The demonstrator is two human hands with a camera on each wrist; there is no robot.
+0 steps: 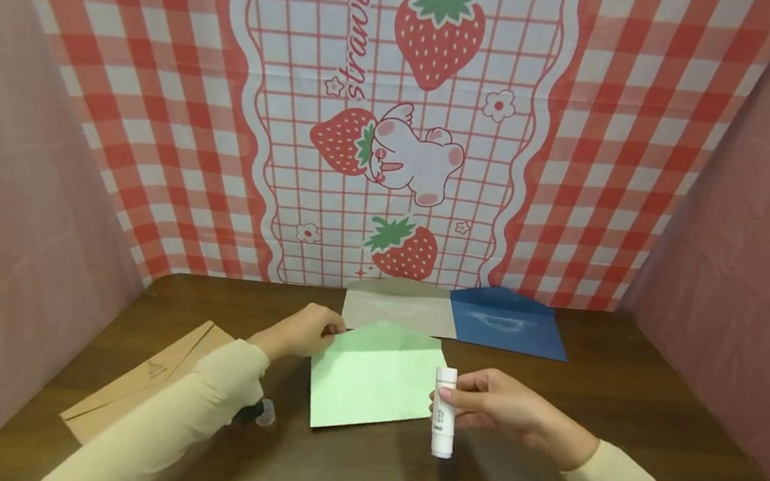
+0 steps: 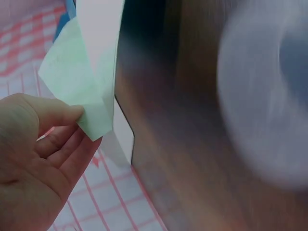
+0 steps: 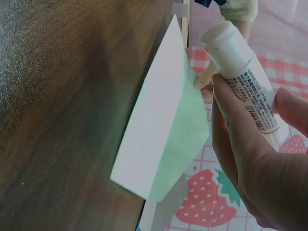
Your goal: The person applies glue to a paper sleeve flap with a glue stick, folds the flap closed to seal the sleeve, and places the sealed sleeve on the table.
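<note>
A light green envelope (image 1: pixel 375 385) lies in the middle of the table, its pointed flap (image 1: pixel 386 336) unfolded toward the back. My left hand (image 1: pixel 301 332) pinches the flap's left corner between thumb and fingers; the left wrist view shows this hand (image 2: pixel 43 144) on the green flap (image 2: pixel 67 72). In my right hand (image 1: pixel 507 412) is a white glue stick (image 1: pixel 443 421), held upright over the envelope's right edge. The right wrist view shows the glue stick (image 3: pixel 250 86) gripped between thumb and fingers, beside the envelope (image 3: pixel 154 110).
Behind the green envelope lie a grey-beige envelope (image 1: pixel 400 308) and a blue envelope (image 1: pixel 508 324), both with flaps unfolded. A brown kraft envelope (image 1: pixel 146 376) is at the left, partly under my left sleeve. A small translucent round piece (image 1: pixel 266 413) shows beside that sleeve.
</note>
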